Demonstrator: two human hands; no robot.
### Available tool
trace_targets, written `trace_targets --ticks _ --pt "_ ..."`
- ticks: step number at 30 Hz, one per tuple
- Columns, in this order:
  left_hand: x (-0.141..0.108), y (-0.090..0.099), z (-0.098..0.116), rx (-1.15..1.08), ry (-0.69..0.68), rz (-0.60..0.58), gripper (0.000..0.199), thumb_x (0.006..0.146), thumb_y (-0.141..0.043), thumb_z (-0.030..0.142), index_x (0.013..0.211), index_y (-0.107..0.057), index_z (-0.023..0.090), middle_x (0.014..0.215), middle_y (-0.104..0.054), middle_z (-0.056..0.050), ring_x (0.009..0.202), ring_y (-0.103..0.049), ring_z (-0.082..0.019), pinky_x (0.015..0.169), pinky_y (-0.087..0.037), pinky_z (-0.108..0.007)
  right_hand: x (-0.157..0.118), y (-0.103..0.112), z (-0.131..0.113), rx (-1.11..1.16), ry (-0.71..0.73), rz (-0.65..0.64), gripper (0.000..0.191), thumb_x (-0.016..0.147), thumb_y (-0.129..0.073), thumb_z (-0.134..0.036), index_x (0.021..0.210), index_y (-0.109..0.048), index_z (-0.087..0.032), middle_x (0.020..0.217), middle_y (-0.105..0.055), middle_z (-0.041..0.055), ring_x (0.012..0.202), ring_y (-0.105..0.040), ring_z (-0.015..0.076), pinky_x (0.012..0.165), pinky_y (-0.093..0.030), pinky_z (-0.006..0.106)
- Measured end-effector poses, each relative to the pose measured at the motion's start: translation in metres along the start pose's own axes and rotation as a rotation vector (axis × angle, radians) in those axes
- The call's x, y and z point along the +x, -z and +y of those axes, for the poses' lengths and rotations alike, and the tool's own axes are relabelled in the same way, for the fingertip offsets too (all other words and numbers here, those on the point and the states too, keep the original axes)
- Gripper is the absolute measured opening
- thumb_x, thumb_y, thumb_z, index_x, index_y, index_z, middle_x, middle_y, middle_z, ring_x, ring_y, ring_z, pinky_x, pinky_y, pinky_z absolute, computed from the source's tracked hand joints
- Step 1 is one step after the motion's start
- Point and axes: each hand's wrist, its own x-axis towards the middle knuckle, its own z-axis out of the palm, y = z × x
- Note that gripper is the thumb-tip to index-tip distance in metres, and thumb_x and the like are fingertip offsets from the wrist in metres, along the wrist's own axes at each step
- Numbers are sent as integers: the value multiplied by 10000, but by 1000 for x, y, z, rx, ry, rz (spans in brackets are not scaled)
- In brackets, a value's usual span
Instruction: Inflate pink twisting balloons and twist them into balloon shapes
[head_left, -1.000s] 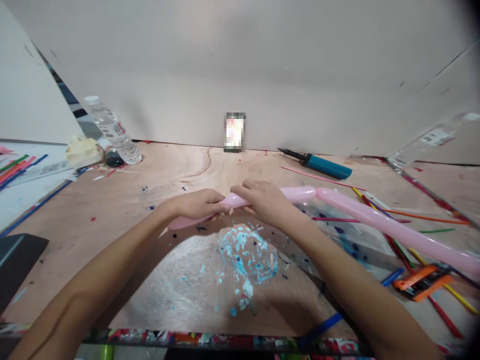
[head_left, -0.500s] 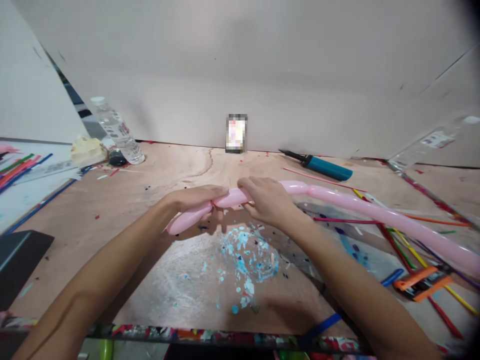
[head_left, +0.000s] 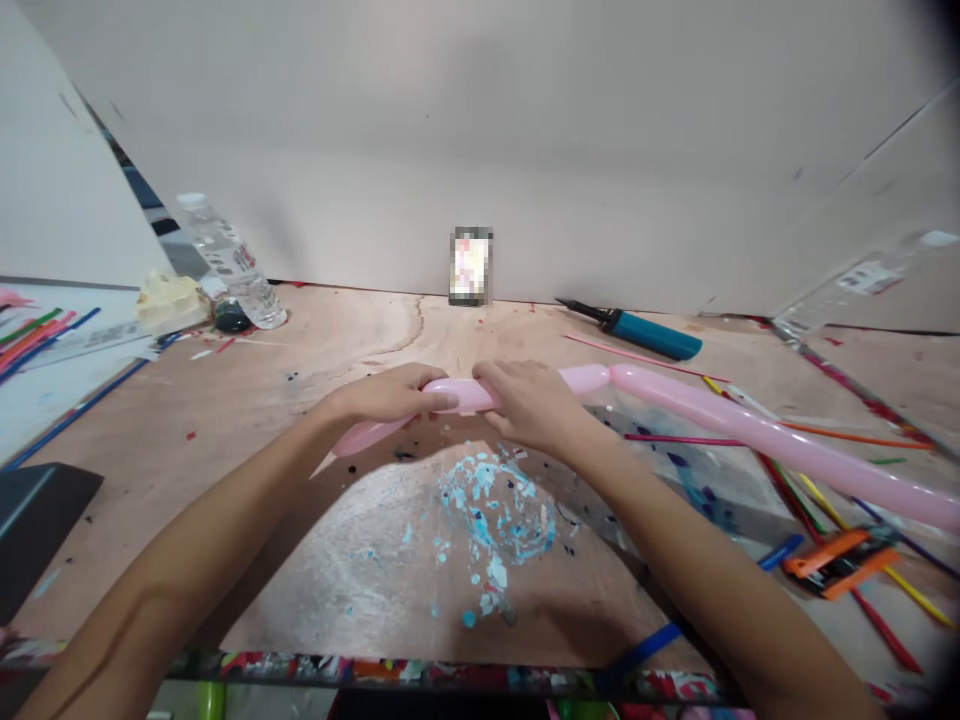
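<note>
A long pink modelling balloon point(head_left: 690, 400) stretches across the middle of the table and runs off to the right edge. My left hand point(head_left: 397, 392) is closed around it near its left end, thumb in front and fingers behind. Close beside it, my right hand point(head_left: 521, 395) grips the same balloon from above. Between the two hands a short pink stretch shows. The left end segment hangs below my left hand, and a pinched twist shows to the right of my right hand.
A teal hand pump point(head_left: 652, 335) and a phone point(head_left: 471, 266) are at the back. Water bottles point(head_left: 236, 262) stand on both sides. Uninflated balloons and an orange tool point(head_left: 840, 562) lie right. Blue flakes point(head_left: 495, 510) cover the near middle; a dark box point(head_left: 45, 530) sits left.
My left hand has shifted its grip a little along the balloon, its thumb now wrapped over the front. My right hand has moved only slightly.
</note>
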Motion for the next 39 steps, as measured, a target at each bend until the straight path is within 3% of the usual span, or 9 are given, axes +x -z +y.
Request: trace_targets --ticks 5,9,12,14,18,26,32,35,39 --pt "3 -29 15 343 -170 239 317 888 -432 393 978 -639 170 921 -696 -74 776 -615 -198 662 -413 -282 2 -17 -12 -5 -91 -47 260 796 -548 -337 1006 -586 -188 924 -699 102 830 -631 257 629 -341 306" --pt "9 -44 15 495 -157 323 292 899 -408 316 998 -655 196 888 -708 -87 758 -632 -217 633 -394 -289 3 -26 -14 20 -110 -39 164 810 -519 -275 903 -637 -208 920 -716 84 831 -646 242 657 -360 305" --pt "9 -35 10 483 -170 314 305 911 -404 337 926 -670 189 835 -706 -78 721 -620 -198 624 -378 -280 4 -26 -9 4 -81 19 185 806 -527 -278 940 -630 -203 921 -709 83 842 -640 246 666 -362 304" --pt "6 -23 9 436 -153 322 348 924 -385 360 850 -666 168 768 -690 -68 669 -591 -170 606 -361 -267 5 -24 -1 -34 -135 43 200 793 -543 -282 956 -619 -195 913 -702 90 836 -636 251 651 -356 305" --pt "-2 -5 10 286 -114 269 363 913 -417 417 797 -641 156 705 -661 -31 615 -552 -133 578 -342 -241 6 -21 13 -62 -238 -22 194 748 -587 -278 922 -627 -202 891 -705 87 803 -635 252 618 -338 302" --pt "-4 -5 7 -32 36 115 610 911 -219 627 714 -557 159 642 -609 -27 555 -544 -130 570 -398 -262 5 -19 12 -54 -116 66 178 731 -554 -247 893 -605 -193 881 -691 75 828 -614 241 659 -327 307" --pt "-3 -3 6 -78 89 42 704 895 -134 666 712 -586 157 628 -620 -39 535 -546 -139 560 -395 -276 4 -17 11 -40 -79 26 191 755 -548 -311 901 -596 -197 885 -690 68 809 -620 239 639 -321 304" --pt "-2 -6 6 -35 10 20 571 898 -261 623 830 -591 162 715 -640 -31 576 -565 -139 560 -390 -265 3 -16 6 -50 -60 -11 220 755 -553 -332 924 -596 -198 899 -696 72 795 -626 239 611 -320 301" --pt "0 -14 11 208 -44 92 422 864 -421 546 874 -605 165 780 -647 -32 658 -570 -159 571 -356 -263 3 -14 1 -83 -79 -77 180 763 -542 -298 898 -618 -206 871 -705 68 771 -637 236 587 -323 292"
